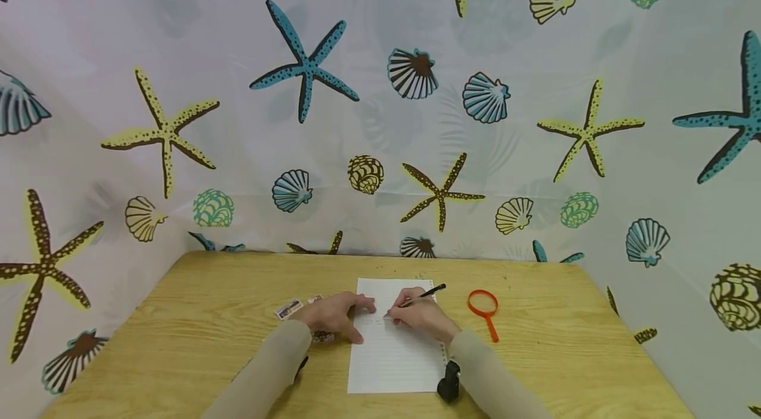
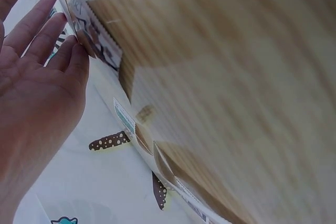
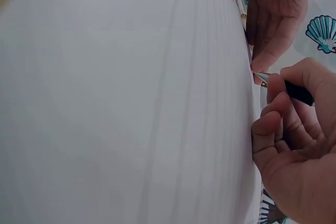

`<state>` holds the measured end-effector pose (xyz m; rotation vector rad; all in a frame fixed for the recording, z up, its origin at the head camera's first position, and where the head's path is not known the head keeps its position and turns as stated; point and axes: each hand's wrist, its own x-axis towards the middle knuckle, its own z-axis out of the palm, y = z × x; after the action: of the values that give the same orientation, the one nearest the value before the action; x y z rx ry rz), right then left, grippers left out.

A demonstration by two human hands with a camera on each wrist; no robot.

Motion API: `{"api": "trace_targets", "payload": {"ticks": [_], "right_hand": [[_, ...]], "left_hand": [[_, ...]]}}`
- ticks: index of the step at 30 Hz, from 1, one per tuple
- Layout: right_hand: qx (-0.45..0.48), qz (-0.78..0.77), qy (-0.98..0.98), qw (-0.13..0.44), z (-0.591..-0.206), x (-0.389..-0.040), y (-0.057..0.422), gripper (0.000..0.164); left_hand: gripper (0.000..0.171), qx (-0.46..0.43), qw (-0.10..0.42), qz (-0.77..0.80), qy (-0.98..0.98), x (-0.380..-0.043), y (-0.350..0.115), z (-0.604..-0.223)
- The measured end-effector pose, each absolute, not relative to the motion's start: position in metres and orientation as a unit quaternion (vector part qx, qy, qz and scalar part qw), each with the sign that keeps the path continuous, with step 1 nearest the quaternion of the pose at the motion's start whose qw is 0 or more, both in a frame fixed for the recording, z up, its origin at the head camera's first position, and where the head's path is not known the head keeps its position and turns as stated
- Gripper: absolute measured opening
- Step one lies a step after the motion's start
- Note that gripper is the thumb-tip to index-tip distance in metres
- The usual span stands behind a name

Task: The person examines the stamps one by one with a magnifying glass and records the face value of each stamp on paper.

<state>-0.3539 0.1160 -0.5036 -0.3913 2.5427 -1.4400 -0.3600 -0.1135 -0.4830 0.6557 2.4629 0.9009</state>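
Note:
A lined sheet of paper (image 1: 395,363) with holes along its right edge lies on the table. My right hand (image 1: 425,318) pinches a black pen (image 1: 433,291), its tip down at the paper near some faint writing (image 1: 373,321). In the right wrist view the pen (image 3: 299,93) sits between thumb and fingers, its metal tip at the page. My left hand (image 1: 333,314) rests with spread fingers at the paper's left edge, holding nothing. Small stamp-like pictures (image 1: 289,308) lie beside and partly under that hand; one such stamp (image 2: 100,38) shows near the fingers in the left wrist view.
A red magnifying glass (image 1: 483,302) lies right of the paper. The wooden table (image 1: 565,340) reaches back to a white curtain (image 1: 357,128) printed with starfish and shells. A black object (image 1: 448,382) is at the right wrist, partly over the paper's lower right corner.

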Motion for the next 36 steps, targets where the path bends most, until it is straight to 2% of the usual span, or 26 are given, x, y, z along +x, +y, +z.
{"api": "trace_targets", "payload": {"ticks": [15, 36], "right_hand": [[-0.163, -0.51, 0.837, 0.112, -0.5062, -0.3539, 0.1178, 0.009], [-0.149, -0.514, 0.837, 0.116, -0.5059, -0.3551, 0.1175, 0.007]], "left_hand": [[0.056, 0.236, 0.217, 0.327, 0.889, -0.3597, -0.1132, -0.4853], [0.055, 0.243, 0.21, 0.312, 0.894, -0.36, -0.1138, -0.4833]]}}
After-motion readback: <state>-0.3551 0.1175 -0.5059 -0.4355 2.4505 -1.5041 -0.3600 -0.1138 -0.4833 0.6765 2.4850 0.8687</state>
